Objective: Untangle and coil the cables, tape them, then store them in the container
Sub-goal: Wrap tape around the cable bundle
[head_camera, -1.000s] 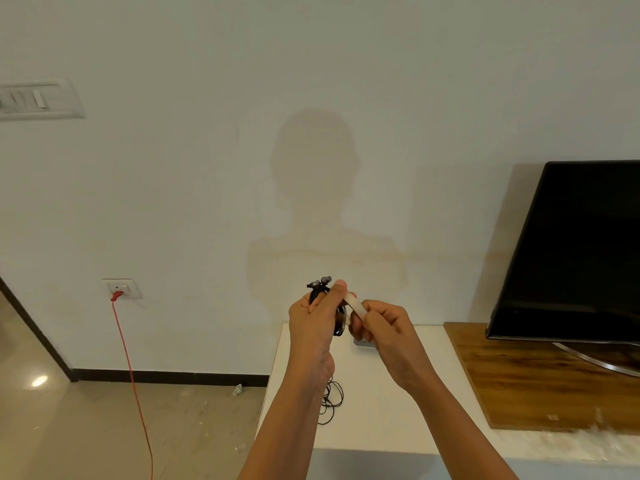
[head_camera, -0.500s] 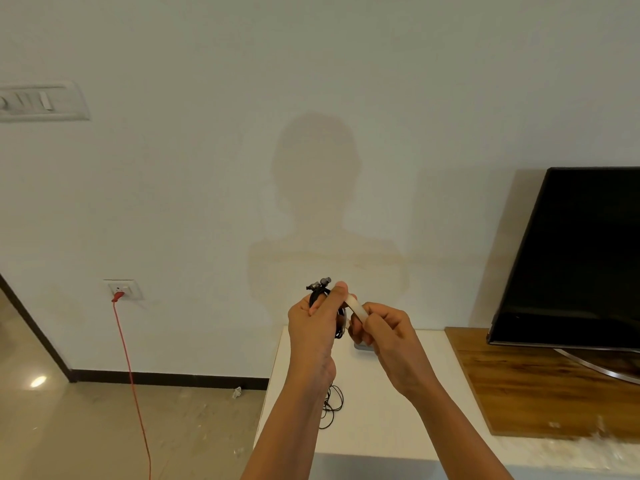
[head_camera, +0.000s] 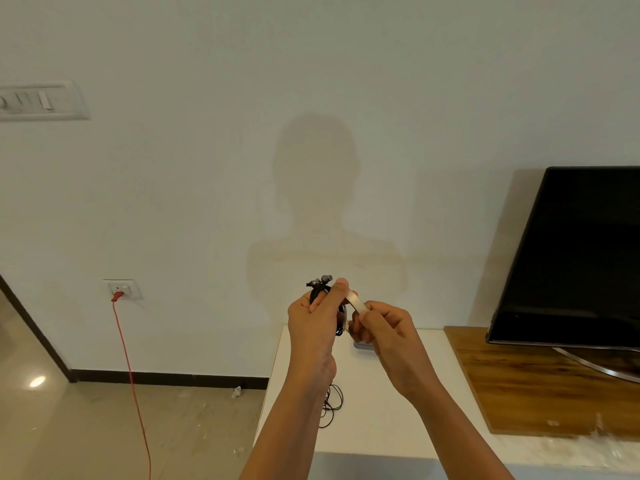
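Dark television (head_camera: 571, 258) on wooden board (head_camera: 540, 386), red cord (head_camera: 130, 368) — plugged into wall socket (head_camera: 123, 289)

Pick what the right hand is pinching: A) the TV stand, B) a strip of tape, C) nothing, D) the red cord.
B: the right hand pinches a pale tape strip that runs to the black coil gripped in the left hand.

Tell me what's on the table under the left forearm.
Loose black cable loops on the white table. The left forearm covers their left side; full extent hidden.
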`<state>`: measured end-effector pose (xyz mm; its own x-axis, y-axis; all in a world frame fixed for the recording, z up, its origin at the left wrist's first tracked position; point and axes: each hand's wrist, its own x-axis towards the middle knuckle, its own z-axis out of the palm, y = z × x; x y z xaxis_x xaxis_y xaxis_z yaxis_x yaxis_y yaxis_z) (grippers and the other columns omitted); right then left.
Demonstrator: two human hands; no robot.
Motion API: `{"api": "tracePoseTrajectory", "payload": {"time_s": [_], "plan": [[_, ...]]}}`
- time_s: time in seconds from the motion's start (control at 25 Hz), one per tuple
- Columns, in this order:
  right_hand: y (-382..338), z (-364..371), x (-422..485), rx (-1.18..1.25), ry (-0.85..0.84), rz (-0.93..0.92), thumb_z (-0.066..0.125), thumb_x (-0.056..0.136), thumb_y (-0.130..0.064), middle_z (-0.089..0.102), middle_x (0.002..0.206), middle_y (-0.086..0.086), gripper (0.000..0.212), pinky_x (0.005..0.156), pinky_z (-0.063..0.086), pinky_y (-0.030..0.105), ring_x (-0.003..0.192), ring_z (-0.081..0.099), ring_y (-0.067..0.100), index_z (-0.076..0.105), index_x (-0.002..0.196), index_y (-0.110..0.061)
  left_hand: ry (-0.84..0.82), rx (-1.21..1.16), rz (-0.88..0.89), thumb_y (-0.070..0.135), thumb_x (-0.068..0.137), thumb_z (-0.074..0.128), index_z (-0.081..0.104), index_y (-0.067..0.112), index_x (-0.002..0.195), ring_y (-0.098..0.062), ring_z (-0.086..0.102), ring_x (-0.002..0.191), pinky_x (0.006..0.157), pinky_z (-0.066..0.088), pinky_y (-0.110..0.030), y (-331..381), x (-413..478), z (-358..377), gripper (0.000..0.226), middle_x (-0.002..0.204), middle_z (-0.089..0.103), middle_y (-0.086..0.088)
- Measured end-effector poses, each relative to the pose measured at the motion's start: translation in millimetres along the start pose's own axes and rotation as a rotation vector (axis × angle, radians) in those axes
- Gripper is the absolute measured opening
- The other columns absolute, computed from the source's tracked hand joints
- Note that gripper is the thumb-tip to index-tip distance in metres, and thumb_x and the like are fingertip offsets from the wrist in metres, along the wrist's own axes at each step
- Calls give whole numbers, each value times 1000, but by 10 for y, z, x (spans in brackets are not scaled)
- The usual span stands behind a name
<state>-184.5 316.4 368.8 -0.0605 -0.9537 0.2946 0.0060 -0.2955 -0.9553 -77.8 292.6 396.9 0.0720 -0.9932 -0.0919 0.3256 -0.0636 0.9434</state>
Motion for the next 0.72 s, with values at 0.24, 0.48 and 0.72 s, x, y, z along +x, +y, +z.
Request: {"api": "tracePoseTrajectory", "payload": {"time_s": [0.24,0.48,0.72], "plan": [[-107,1,9,-37,-69,-16,41,79,-17,59,60,1,26,65,47,13,63,54,9,63,67,-7,9,-19,-11,23,82,71,65,7,80,-26,51,72,68,44,-37,71,-10,-8,17,81,63,-15],[-100,-38,-30,-76,-78,-55,42,80,-17,62,61,2,27,75,48,15,69,59,10,65,70,-7,-7,-102,-99,21,86,67,68,11,86,-15,63,66,64,49,-27,235,24,-41,10,75,74,-4],[-145,-52,13,-128,-9,-57,42,77,-16,54,58,4,25,62,42,14,61,50,10,61,62,-9,-115,48,-47,35,89,62,74,13,79,-12,60,66,70,47,-28,197,-38,-62,27,83,76,-1]]}}
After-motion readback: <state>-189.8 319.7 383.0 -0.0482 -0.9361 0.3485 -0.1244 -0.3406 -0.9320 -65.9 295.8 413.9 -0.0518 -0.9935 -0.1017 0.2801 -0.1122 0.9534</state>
